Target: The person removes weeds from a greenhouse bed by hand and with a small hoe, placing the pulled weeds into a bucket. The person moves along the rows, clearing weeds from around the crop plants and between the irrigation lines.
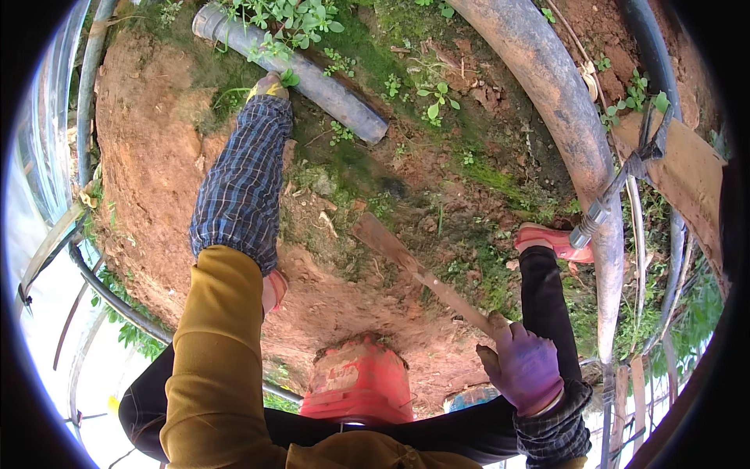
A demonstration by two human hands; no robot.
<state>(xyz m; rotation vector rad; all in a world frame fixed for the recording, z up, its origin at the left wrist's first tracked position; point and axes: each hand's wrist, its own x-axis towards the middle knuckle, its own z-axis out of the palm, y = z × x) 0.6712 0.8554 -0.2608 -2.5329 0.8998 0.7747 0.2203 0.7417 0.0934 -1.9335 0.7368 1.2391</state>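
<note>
My left hand (270,88), in a soiled glove with yellow on it, reaches down against the near side of a grey plastic pipe (337,99). A green leaf (289,78) shows right beside its fingers, which are mostly hidden, so I cannot tell whether they grip anything. In a dirty purple glove, my right hand (521,363) is closed around the handle end of a narrow hand tool (451,299). Its flat, rust-brown blade (381,237) points up and left over the mossy soil, to the right of my left forearm.
Leafy weeds (299,23) overhang the pipe's far end; small seedlings (436,102) dot the ground. A thick, curved pipe (551,88) runs down the right side, past my pink shoe (554,241). A red bucket (357,375) sits between my legs. Clear plastic sheeting (44,146) borders the left.
</note>
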